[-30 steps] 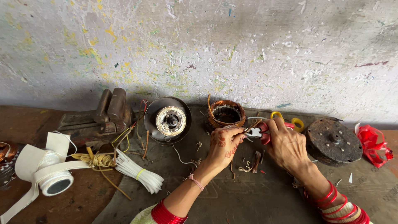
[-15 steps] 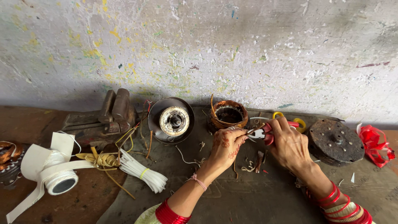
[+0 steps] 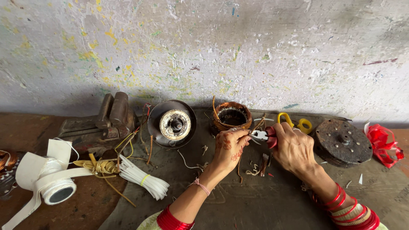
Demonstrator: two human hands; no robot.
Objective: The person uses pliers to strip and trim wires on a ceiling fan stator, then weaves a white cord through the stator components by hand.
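Beside the coil [image 3: 232, 116], right hand [image 3: 294, 149] clamps pliers [image 3: 260, 136] on a wire [image 3: 240, 168], left hand [image 3: 229, 147] pinching it taut, apparently to steady the cut.

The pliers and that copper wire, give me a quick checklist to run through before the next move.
1. Right hand grips the red-handled pliers: ok.
2. Left hand fingers pinch the copper wire right at the plier tip: ok.
3. Whether the wire sits between the plier tips: cannot tell, fingers hide it.
4. Left fingers away from the tips: not ok, they touch.
5. Copper-wound coil within reach, just behind the hands: ok.
6. Wire scraps under the hands: not ok, cluttered.
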